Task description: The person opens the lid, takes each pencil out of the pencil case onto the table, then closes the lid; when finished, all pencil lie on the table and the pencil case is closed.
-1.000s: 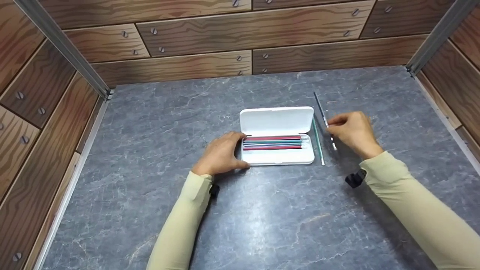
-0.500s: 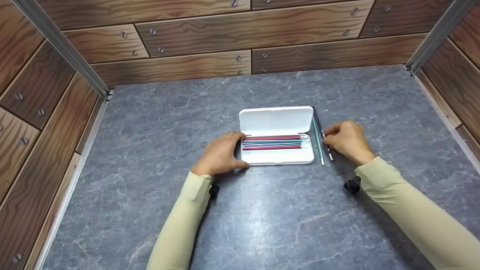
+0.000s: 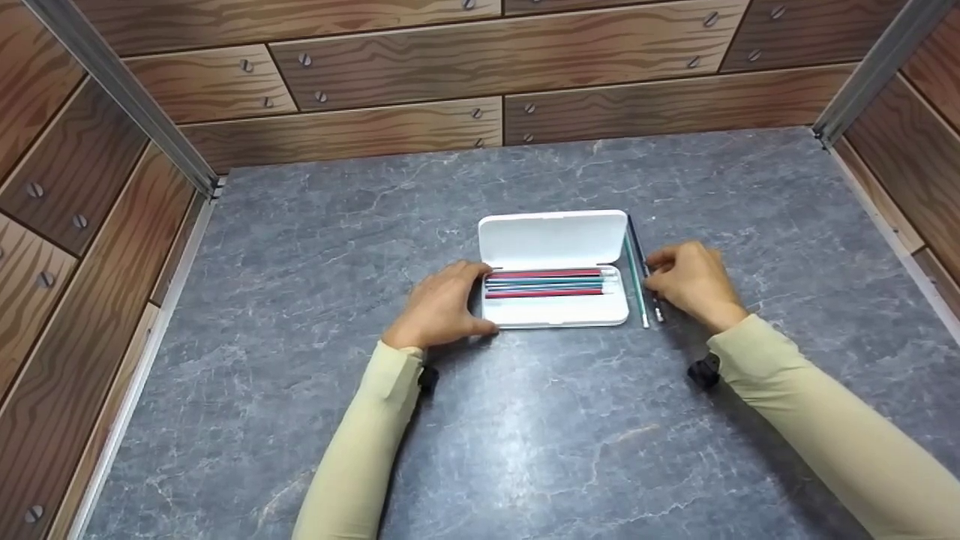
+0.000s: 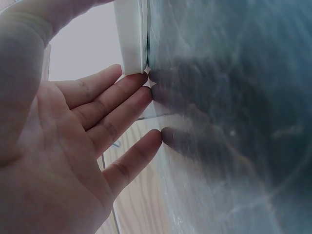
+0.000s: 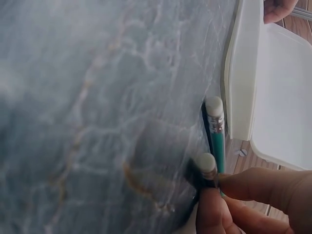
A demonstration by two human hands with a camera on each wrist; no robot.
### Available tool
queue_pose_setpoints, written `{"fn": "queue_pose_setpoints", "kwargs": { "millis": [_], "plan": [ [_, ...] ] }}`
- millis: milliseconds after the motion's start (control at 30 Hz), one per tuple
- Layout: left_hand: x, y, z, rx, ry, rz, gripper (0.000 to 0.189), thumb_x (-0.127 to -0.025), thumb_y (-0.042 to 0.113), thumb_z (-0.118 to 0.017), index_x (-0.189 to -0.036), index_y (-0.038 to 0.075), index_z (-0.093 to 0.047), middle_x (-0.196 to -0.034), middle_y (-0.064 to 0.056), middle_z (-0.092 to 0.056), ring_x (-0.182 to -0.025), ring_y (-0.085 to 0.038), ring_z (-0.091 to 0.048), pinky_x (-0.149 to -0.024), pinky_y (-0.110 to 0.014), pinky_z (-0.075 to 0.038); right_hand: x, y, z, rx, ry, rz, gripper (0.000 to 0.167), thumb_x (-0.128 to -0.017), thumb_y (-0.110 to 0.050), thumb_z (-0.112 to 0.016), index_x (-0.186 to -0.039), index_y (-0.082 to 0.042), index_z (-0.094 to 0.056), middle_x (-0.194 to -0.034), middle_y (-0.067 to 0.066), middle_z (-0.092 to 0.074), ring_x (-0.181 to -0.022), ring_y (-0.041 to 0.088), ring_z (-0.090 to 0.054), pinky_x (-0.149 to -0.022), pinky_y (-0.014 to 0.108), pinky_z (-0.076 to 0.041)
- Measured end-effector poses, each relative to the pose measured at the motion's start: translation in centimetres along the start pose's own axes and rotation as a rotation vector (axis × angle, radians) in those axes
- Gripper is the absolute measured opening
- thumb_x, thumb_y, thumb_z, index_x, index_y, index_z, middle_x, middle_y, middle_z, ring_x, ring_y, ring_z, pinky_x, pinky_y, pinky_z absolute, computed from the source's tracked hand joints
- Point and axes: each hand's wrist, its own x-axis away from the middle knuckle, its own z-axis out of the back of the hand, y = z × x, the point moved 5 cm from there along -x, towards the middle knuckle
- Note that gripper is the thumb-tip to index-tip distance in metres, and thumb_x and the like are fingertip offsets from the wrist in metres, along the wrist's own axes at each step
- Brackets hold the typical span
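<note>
A white pencil case (image 3: 553, 314) lies with its lid (image 3: 551, 241) raised, holding several red, green and blue pencils (image 3: 544, 283) with white eraser ends. My left hand (image 3: 441, 306) steadies its left end, thumb by the front corner and fingertips by the back one; in the left wrist view the fingers are straight, with tips touching the case and the table. To the right of the case lies a green pencil (image 3: 636, 282). Beside it, my right hand (image 3: 694, 283) pinches a dark pencil (image 5: 206, 165) between thumb and fingers near the eraser end, roughly parallel to the green one.
The grey marbled tabletop (image 3: 525, 420) extends around the case. Wood-patterned panels (image 3: 390, 82) enclose it at the back and sides, with metal posts (image 3: 161, 112) in the far corners.
My right hand has brought the dark pencil left and nearer to me, down alongside the green pencil. During the last half second it has barely moved. My left hand has stayed at the case.
</note>
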Motion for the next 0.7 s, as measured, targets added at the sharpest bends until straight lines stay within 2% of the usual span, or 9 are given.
{"fn": "queue_pose_setpoints", "kwargs": {
  "millis": [333, 567, 700],
  "plan": [
    [0.01, 0.04, 0.13, -0.003, 0.005, -0.006, 0.089, -0.082, 0.037, -0.100, -0.156, 0.009, -0.059, -0.149, -0.012, -0.069, -0.142, -0.033, -0.065, -0.122, -0.055, -0.051, 0.11, -0.33, -0.26, 0.037, 0.018, 0.065, 0.041, -0.085, -0.007, -0.077, -0.123, 0.007, -0.082, -0.101, 0.022, -0.084, -0.085, 0.022, -0.073, -0.076, 0.030, -0.051],
    [0.01, 0.05, 0.12, 0.002, 0.002, -0.005, 0.089, -0.083, 0.037, -0.100, -0.157, 0.010, -0.059, -0.149, -0.012, -0.068, -0.142, -0.033, -0.065, -0.122, -0.056, -0.051, 0.27, -0.55, -0.30, 0.033, 0.023, 0.084, 0.040, -0.085, -0.007, -0.078, -0.122, 0.007, -0.082, -0.099, 0.022, -0.084, -0.078, 0.011, -0.067, -0.074, 0.028, -0.051],
    [-0.04, 0.00, 0.03, 0.007, 0.000, -0.009, 0.089, -0.083, 0.036, -0.099, -0.157, 0.009, -0.058, -0.150, -0.011, -0.068, -0.142, -0.032, -0.065, -0.120, -0.056, -0.051, 0.32, -0.61, -0.34, 0.027, 0.025, 0.093, 0.039, -0.085, -0.008, -0.078, -0.120, 0.007, -0.082, -0.099, 0.022, -0.084, -0.078, 0.010, -0.067, -0.074, 0.028, -0.051]
  ]
}}
